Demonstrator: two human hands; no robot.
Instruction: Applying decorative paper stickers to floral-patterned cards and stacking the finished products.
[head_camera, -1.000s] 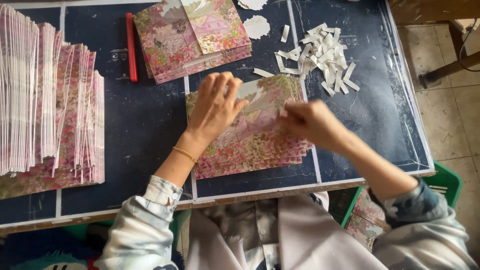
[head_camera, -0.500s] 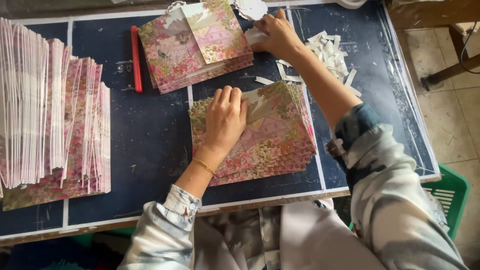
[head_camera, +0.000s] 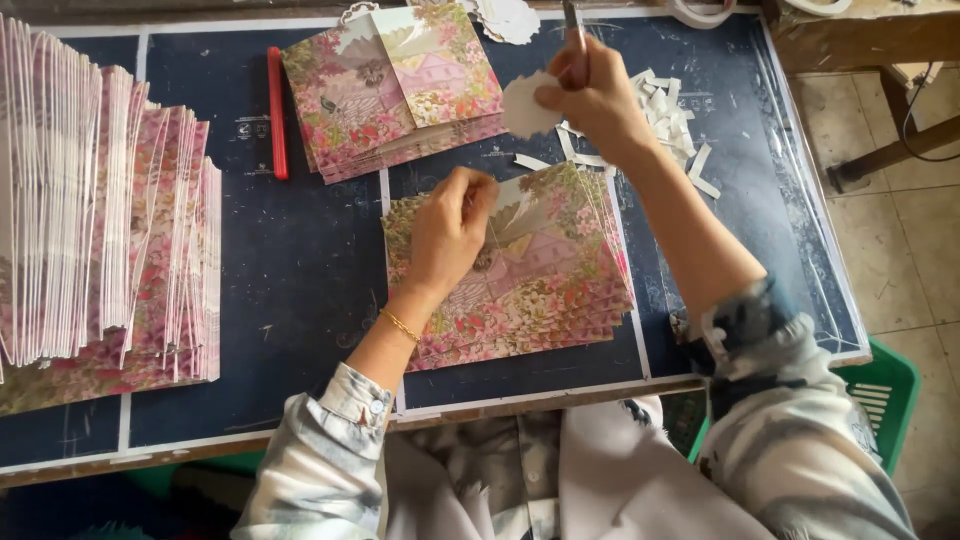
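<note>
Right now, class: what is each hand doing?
Left hand: loosely curled, pressing on the floral card stack, holding nothing.
Right hand: shut on a small white scalloped paper piece.

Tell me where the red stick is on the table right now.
In the head view, the red stick lies upright on the dark mat, upper left of centre, just left of the far floral card stack and right of the big fanned card pile.

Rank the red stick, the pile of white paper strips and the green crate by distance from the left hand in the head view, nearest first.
From the left hand:
1. Red stick, up and to its left on the dark mat.
2. Pile of white paper strips, up and to its right, past the right hand.
3. Green crate, far right, below the table edge.
</note>
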